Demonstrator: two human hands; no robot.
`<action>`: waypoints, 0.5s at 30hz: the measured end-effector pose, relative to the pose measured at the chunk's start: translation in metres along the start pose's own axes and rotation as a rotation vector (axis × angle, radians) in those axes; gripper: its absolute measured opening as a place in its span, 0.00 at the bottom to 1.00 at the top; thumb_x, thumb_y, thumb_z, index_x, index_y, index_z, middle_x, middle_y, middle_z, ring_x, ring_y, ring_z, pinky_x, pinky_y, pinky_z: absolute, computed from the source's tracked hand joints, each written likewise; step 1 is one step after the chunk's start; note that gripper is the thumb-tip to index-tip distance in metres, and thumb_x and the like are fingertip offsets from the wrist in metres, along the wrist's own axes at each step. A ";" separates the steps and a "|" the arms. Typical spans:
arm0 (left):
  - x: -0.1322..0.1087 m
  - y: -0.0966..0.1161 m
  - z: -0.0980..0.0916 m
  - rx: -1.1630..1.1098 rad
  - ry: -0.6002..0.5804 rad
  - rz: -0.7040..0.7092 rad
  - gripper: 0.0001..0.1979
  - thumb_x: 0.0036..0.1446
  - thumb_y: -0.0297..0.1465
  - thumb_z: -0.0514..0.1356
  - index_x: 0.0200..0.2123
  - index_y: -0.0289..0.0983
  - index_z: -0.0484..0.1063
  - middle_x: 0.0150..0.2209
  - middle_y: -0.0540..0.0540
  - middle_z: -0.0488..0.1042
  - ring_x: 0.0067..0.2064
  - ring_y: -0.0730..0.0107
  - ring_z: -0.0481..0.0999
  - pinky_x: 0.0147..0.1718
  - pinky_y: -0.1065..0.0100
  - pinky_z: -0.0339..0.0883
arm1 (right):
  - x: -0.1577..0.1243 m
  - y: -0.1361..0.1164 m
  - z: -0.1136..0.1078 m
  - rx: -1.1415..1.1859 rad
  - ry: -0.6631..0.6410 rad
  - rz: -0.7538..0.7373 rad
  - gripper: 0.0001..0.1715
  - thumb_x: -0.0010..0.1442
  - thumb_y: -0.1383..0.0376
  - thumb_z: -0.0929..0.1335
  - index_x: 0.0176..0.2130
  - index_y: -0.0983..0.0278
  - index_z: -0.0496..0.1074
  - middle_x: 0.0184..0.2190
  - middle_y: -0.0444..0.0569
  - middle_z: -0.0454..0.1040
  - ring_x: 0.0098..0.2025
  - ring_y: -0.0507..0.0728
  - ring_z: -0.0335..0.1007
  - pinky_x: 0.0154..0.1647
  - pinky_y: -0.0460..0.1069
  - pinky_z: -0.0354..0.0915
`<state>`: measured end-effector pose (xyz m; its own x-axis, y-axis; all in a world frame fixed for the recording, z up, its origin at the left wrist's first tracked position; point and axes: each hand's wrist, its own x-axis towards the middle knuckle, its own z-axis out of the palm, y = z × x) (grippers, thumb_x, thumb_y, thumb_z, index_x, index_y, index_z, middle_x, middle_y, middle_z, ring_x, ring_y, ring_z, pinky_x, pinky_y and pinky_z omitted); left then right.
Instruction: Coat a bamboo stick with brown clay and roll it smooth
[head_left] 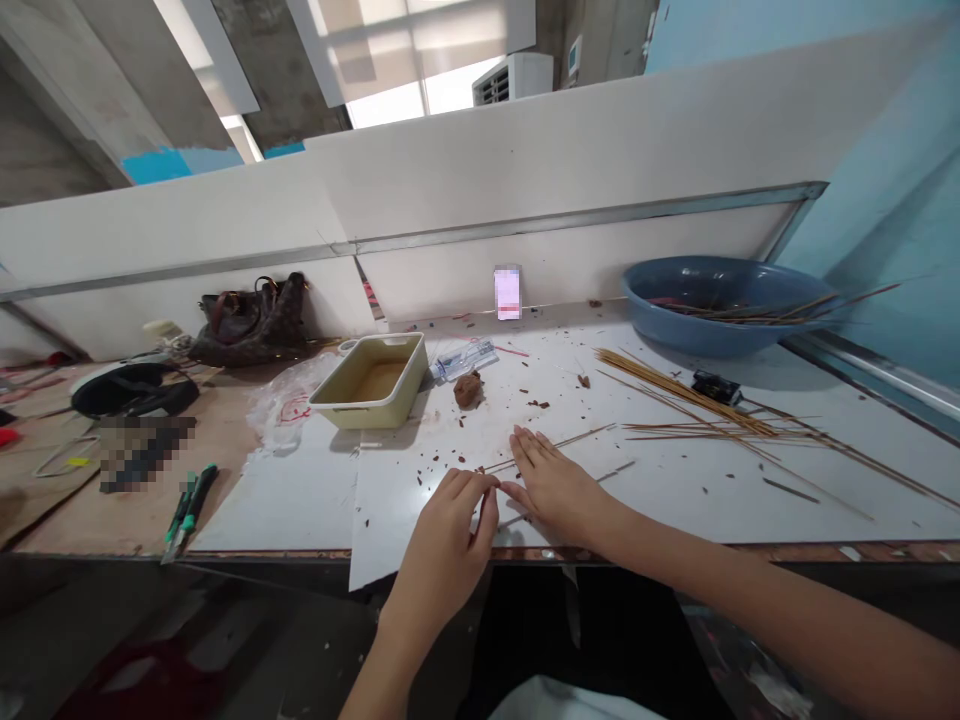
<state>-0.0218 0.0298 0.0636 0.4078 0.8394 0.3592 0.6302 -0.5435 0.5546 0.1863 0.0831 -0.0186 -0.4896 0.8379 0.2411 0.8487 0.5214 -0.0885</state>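
My right hand (559, 487) lies flat on the white board, fingers stretched forward, with a thin stick (581, 436) running out from under it to the right. Close by on its left, my left hand (454, 515) is closed, thumb and forefinger pinched together near the right thumb. What sits in that pinch is too small to make out. Another thin greyish stick (616, 470) comes out beside my right wrist. Beyond the hands sits a lump of brown clay-like paste (467, 390), with dark crumbs scattered around it.
Left of the paste stands a yellowish tub (367, 413) holding brownish liquid. A bundle of thin sticks (679, 390) lies to the right, before a blue basin (712, 340). A phone (508, 293) leans on the back panel. Green-handled cutters (189, 510) and a handbag (259, 325) are left.
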 end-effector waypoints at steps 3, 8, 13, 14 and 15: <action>-0.007 -0.004 0.002 -0.014 -0.014 -0.026 0.10 0.76 0.28 0.52 0.47 0.41 0.73 0.45 0.45 0.78 0.49 0.59 0.76 0.49 0.58 0.70 | -0.008 -0.005 0.004 -0.034 0.033 0.002 0.48 0.79 0.48 0.55 0.73 0.89 0.56 0.74 0.81 0.53 0.77 0.75 0.53 0.76 0.68 0.57; -0.012 -0.003 0.008 -0.039 -0.055 -0.049 0.10 0.76 0.28 0.52 0.47 0.41 0.73 0.45 0.45 0.78 0.49 0.60 0.76 0.49 0.58 0.71 | -0.020 -0.006 0.004 -0.047 0.065 -0.032 0.45 0.80 0.51 0.57 0.72 0.89 0.57 0.74 0.81 0.55 0.77 0.75 0.55 0.77 0.66 0.57; -0.007 0.000 0.013 -0.074 -0.056 -0.054 0.10 0.76 0.28 0.52 0.48 0.41 0.74 0.45 0.45 0.78 0.49 0.60 0.77 0.50 0.59 0.72 | -0.023 -0.007 0.002 -0.063 0.071 -0.050 0.44 0.80 0.51 0.57 0.73 0.87 0.57 0.74 0.79 0.57 0.77 0.74 0.54 0.77 0.66 0.57; -0.007 0.000 0.015 -0.077 -0.059 -0.057 0.10 0.76 0.28 0.52 0.47 0.41 0.74 0.45 0.45 0.78 0.49 0.60 0.77 0.49 0.58 0.72 | -0.023 -0.007 0.003 -0.063 0.068 -0.046 0.44 0.80 0.51 0.57 0.73 0.87 0.57 0.74 0.79 0.56 0.77 0.73 0.54 0.77 0.66 0.57; -0.006 0.000 0.016 -0.077 -0.062 -0.060 0.10 0.76 0.29 0.52 0.47 0.41 0.74 0.45 0.45 0.78 0.49 0.60 0.77 0.49 0.58 0.72 | -0.022 -0.007 0.004 -0.057 0.065 -0.039 0.44 0.80 0.51 0.57 0.73 0.87 0.56 0.74 0.78 0.56 0.78 0.73 0.53 0.77 0.66 0.57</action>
<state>-0.0139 0.0249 0.0494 0.4124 0.8677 0.2774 0.6031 -0.4883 0.6308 0.1902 0.0615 -0.0268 -0.5100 0.8039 0.3060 0.8403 0.5417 -0.0228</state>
